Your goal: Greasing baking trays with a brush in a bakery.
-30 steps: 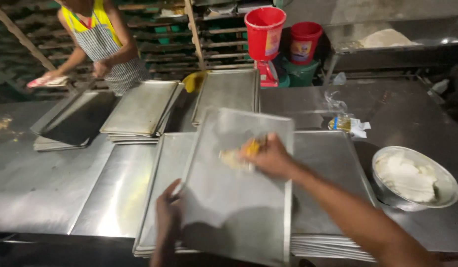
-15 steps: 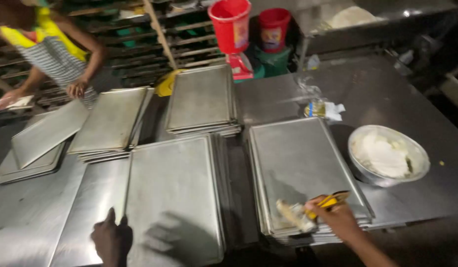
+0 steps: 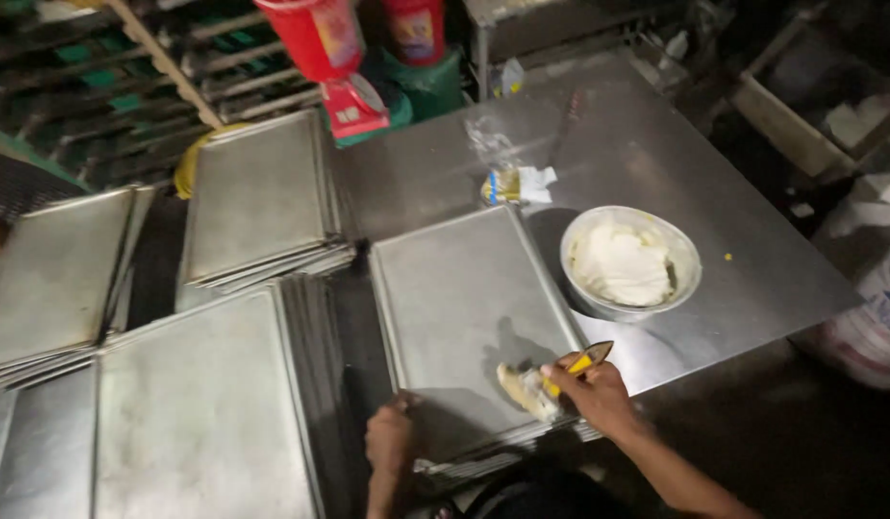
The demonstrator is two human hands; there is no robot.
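Dim shelving and red buckets (image 3: 320, 38) filled the upper left of the frame, and below them a steel surface (image 3: 656, 154) ran across the middle, covered on its left with stacks of empty metal baking trays (image 3: 257, 197). One tray (image 3: 459, 308) lay on top of a stack at lower centre, its long axis running from the bottom edge of the frame up toward the top, slightly tilted. The left hand (image 3: 390, 442) was seen pressed on the tray's near left corner, fingers spread flat rather than closed round anything. The right hand (image 3: 594, 389) was closed on a yellow-handled brush (image 3: 551, 380), whose pale, loaded bristles were laid on the tray's near right corner. The two hands were held apart, one at each near corner, so that almost the whole bare tray stretched away from them toward the upper part of the frame. Of the two, the right hand was the nearer to a round metal bowl (image 3: 629, 261) of white fat, which stood just beside the tray's right edge, up and to the right of the brush. A crumpled wrapper (image 3: 517, 183) lay beyond the tray's far right corner.
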